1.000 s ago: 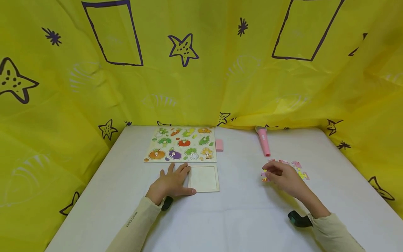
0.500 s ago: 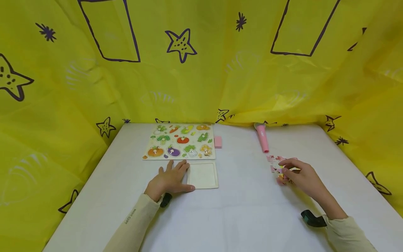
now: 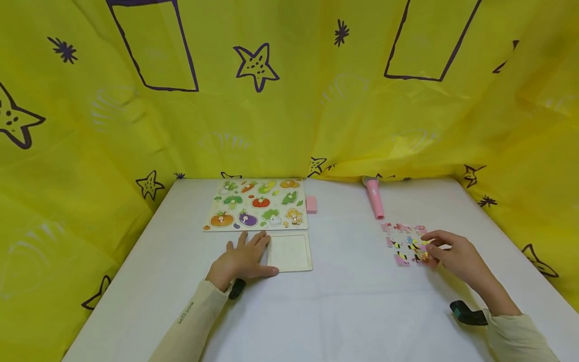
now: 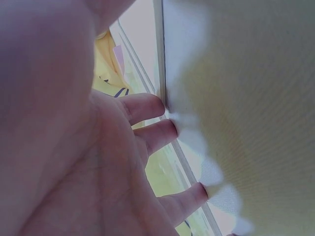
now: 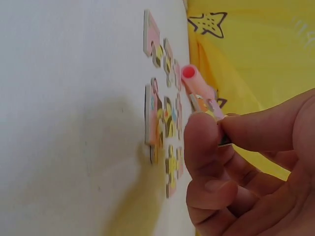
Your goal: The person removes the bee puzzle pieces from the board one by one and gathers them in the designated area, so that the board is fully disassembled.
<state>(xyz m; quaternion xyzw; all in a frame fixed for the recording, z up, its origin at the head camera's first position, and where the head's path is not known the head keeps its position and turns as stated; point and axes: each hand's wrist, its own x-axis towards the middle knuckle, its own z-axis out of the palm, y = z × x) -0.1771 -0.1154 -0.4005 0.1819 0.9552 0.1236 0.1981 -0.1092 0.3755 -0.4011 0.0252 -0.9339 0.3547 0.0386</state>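
My right hand (image 3: 459, 259) hovers at the right end of the loose jigsaw pieces (image 3: 401, 260). In the right wrist view, its thumb and forefinger pinch one jigsaw piece (image 5: 213, 109), raised off the cloth and partly covered by the fingers. The other pieces, pink and yellow, lie flat in rough rows. My left hand (image 3: 242, 260) lies with fingers spread at the left edge of a pale square puzzle tray (image 3: 289, 254), thumb at its lower left corner. Its fingertips (image 4: 156, 133) touch down beside the tray's edge in the left wrist view.
A vegetable peg puzzle board (image 3: 260, 216) lies behind the tray, a pink block (image 3: 311, 204) against its right side. A pink toy microphone (image 3: 375, 200) lies behind the jigsaw pieces. Yellow patterned cloth (image 3: 280, 125) walls the white table's back and sides.
The right hand has shifted rightward across the jigsaw pieces, uncovering more of them. The left hand stays at the tray. The head view has shifted slightly.
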